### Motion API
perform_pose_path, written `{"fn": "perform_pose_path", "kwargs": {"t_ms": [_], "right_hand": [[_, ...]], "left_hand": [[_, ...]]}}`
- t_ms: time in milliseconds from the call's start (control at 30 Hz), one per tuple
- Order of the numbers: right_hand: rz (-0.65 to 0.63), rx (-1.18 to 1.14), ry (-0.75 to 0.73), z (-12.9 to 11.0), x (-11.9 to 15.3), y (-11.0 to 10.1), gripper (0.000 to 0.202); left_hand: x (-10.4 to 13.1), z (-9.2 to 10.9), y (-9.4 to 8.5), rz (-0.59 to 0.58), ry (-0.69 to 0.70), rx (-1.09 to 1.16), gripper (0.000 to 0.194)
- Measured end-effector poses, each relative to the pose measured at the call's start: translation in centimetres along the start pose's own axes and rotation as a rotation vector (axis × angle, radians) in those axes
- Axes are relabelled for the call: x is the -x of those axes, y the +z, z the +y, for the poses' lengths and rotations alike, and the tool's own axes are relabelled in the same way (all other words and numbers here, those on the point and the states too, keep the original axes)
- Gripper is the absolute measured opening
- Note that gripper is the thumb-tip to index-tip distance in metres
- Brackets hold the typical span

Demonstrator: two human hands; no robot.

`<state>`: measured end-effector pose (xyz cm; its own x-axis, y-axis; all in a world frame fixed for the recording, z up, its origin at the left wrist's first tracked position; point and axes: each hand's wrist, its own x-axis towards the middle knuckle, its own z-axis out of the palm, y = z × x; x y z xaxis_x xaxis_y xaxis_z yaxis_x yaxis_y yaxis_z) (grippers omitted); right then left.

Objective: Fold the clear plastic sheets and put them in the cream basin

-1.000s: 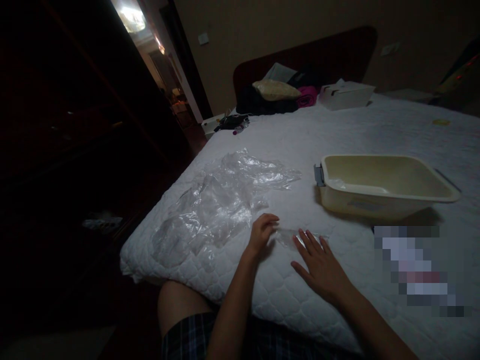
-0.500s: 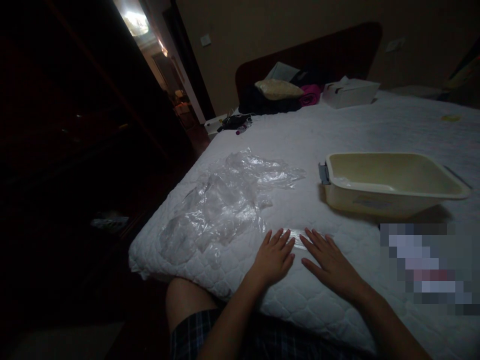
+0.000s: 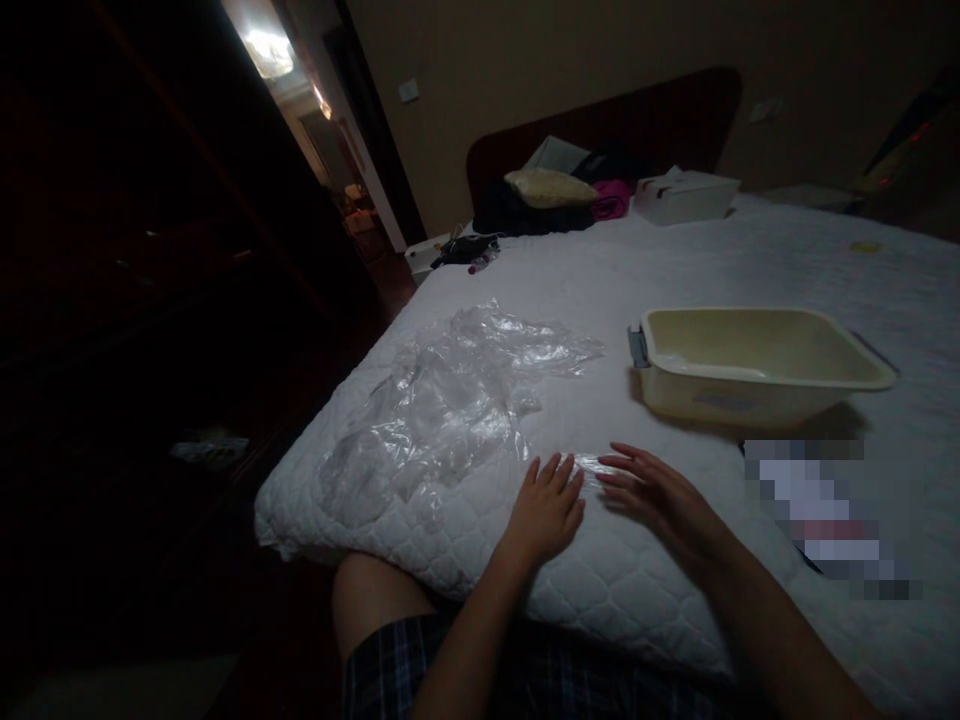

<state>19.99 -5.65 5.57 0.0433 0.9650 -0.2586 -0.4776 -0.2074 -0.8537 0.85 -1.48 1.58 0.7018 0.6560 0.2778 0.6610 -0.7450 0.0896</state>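
Observation:
My left hand point(image 3: 547, 508) lies flat on the quilted white mattress cover point(image 3: 615, 590), fingers spread, at the left end of a small folded strip of clear plastic point(image 3: 587, 468). Over the strip's right end, my right hand point(image 3: 664, 500) is tilted on its side with fingers stretched out and nothing held. Both hands partly hide the strip. Left of them, several crumpled clear plastic bags point(image 3: 450, 400) are spread across the bed. A cream plastic basin point(image 3: 750, 400) with grey handles stands beyond my right hand.
A blurred-out flat item point(image 3: 817, 520) lies right of my right hand. At the headboard point(image 3: 600, 120) are a beige pillow point(image 3: 551, 188), dark cloth, a pink roll point(image 3: 611, 200) and a white box point(image 3: 686, 195). The bed's left edge drops to a dark floor.
My right hand has lifted from flat on the plastic strip and turned onto its side. My left hand stays in place. The view has shifted slightly.

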Motion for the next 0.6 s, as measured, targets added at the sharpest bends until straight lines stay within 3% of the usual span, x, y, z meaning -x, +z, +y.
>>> {"fn": "perform_pose_path", "kwargs": {"t_ms": [67,133,267,433,600], "right_hand": [[0.026,0.036,0.138,0.8,-0.9,-0.1,0.022],[0.064,0.044,0.171,1.3,-1.8,-0.5,0.017],[0.127,0.261,0.068,1.3,-3.3,-1.4,0.021],[0.126,0.864,-0.289,1.1,-4.2,-2.1,0.026],[0.063,1.394,-0.656,1.4,-4.2,-2.1,0.024]], "left_hand": [[0.1,0.1,0.0,0.014,0.003,0.0,0.04],[0.2,0.2,-0.1,0.032,0.005,0.006,0.04],[0.5,0.4,-0.5,0.094,0.007,0.034,0.041],[0.8,0.4,-0.8,0.185,0.081,0.042,0.034],[1.4,0.5,-0.5,0.259,0.302,0.006,0.03]]}}
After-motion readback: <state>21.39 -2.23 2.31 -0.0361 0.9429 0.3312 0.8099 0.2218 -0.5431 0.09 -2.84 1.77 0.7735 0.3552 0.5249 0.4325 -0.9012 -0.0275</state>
